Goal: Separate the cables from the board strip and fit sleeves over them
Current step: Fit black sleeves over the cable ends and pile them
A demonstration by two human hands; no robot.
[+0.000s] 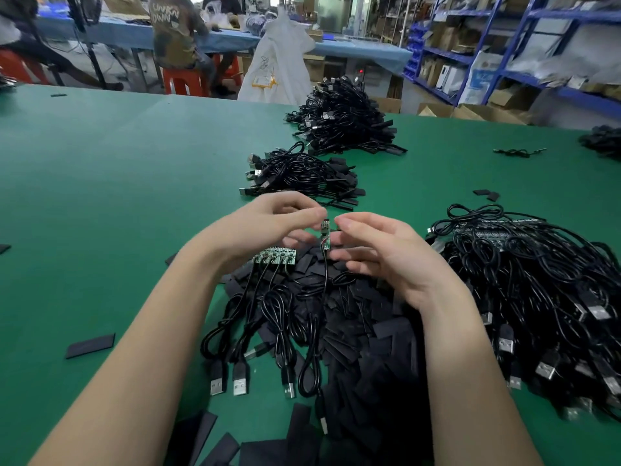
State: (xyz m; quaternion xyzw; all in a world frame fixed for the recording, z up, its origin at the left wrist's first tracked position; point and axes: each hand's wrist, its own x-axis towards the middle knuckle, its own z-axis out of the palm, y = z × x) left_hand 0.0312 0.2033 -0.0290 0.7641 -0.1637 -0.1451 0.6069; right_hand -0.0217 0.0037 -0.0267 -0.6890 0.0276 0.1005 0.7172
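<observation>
Left hand (265,223) pinches the top of a single small board (325,234) held upright above the sleeve pile (363,317), its cable (325,280) hanging down; right hand (379,250) sits just right of it, fingers loosely curled, contact unclear. Board strip (275,256) with cables attached lies just left on the pile, on the green table (100,163). Cable heaps (544,297) right and far.

Single head cam, wide-angle, fwd and down, close over green table (100,196)
</observation>
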